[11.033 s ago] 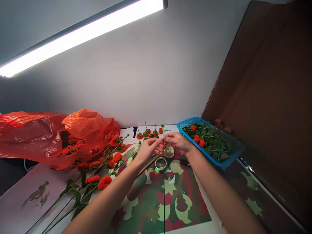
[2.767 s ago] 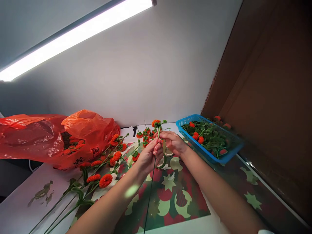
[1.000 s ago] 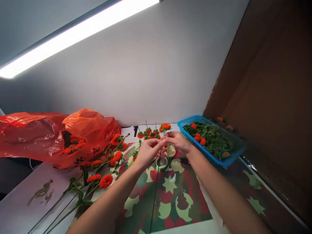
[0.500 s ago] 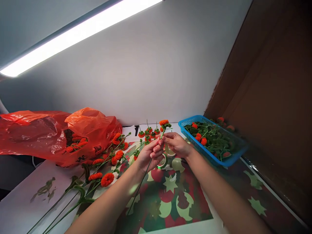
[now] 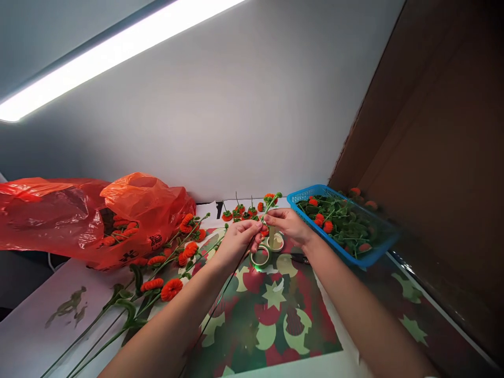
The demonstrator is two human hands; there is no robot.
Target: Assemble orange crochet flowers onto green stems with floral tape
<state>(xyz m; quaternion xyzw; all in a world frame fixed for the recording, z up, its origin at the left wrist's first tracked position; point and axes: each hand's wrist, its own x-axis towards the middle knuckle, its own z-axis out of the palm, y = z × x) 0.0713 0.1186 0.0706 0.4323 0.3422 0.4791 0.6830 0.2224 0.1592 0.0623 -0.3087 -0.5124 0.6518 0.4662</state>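
Observation:
An orange flower (image 5: 271, 198) with a green bud beside it stands at the top of a thin stem between my hands. My left hand (image 5: 244, 234) pinches the stem below the flower, and the dark lower part of the stem (image 5: 220, 300) slants down to the left past my wrist. Close against it, my right hand (image 5: 286, 224) has its fingers closed on the green upper stem. Two tape rolls, a green one (image 5: 260, 256) and a pale one (image 5: 275, 242), sit on the patterned mat (image 5: 271, 336) just under my hands.
At the left lies a red plastic bag (image 5: 169, 205) with orange flowers inside. Long-stemmed flowers (image 5: 171, 289) spread beside it. Several short flowers (image 5: 239, 211) stand at the back. A blue basket (image 5: 319, 190) of greenery is at the right. Dark scissors (image 5: 301, 258) lie near my right wrist.
The flower has turned and tilted to the right, so a green bud now shows beside it. My left hand's fingers have shifted on the stem, and both tape rolls are more visible.

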